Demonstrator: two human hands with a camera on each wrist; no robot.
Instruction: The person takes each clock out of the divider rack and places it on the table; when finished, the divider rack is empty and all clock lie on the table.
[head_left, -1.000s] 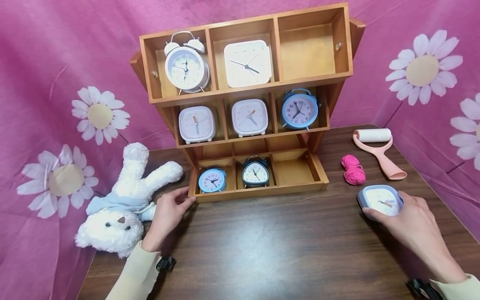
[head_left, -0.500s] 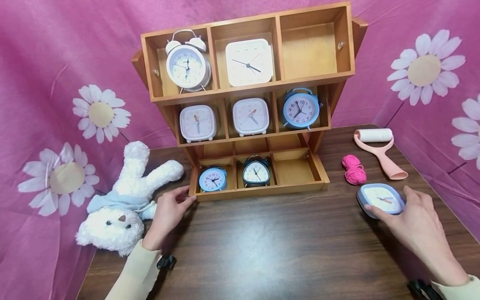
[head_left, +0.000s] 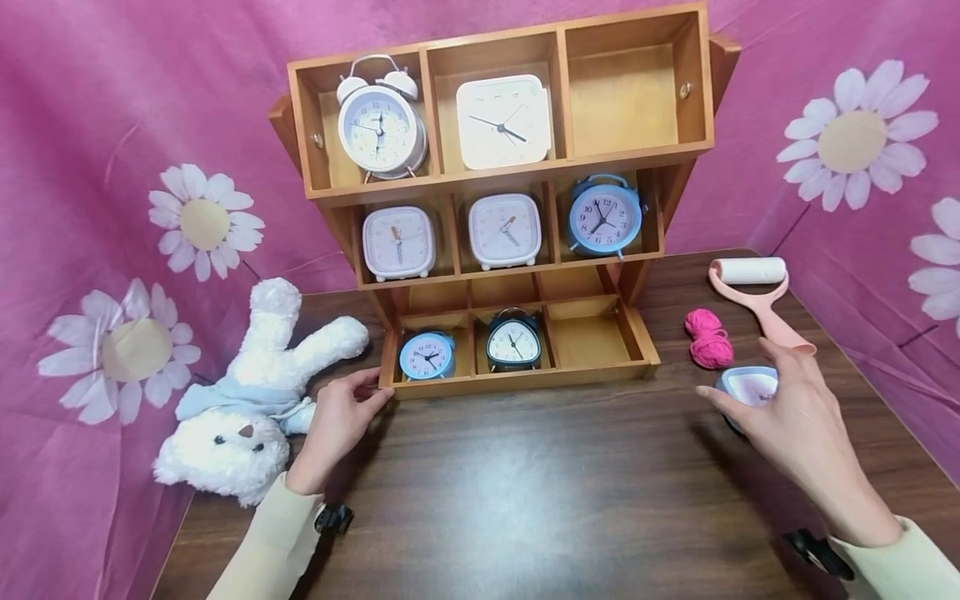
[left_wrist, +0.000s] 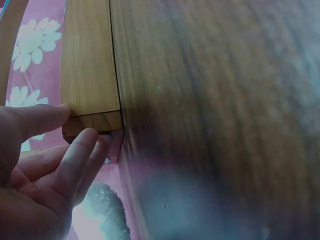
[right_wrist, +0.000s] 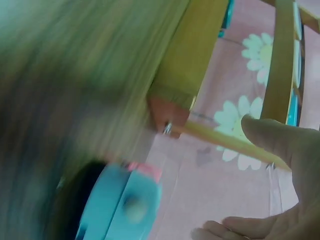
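Observation:
My left hand [head_left: 337, 429] grips the lower left front corner of the tiered wooden shelf [head_left: 525, 381]; the left wrist view shows thumb and fingertips on either side of that shelf corner [left_wrist: 95, 121]. My right hand [head_left: 813, 442] hovers over a rounded blue alarm clock [head_left: 750, 383] on the table, its thumb and fingers spread apart and partly covering the clock. In the right wrist view the blue clock [right_wrist: 120, 200] stands apart from the right hand [right_wrist: 305, 165]. Several alarm clocks, including a white twin-bell one [head_left: 378, 129], sit in the shelf's compartments.
A white teddy bear [head_left: 228, 450] lies left of the shelf, close to my left arm. Right of the shelf lie a pink yarn skein [head_left: 708, 340] and a pink-handled lint roller [head_left: 750, 271]. Pink flowered cloth [head_left: 112, 208] hangs around the dark wooden table [head_left: 525, 500].
My right hand has let go of the blue clock and lifted up and slightly left, over it. The clock stays in place. My left hand keeps its hold on the shelf corner.

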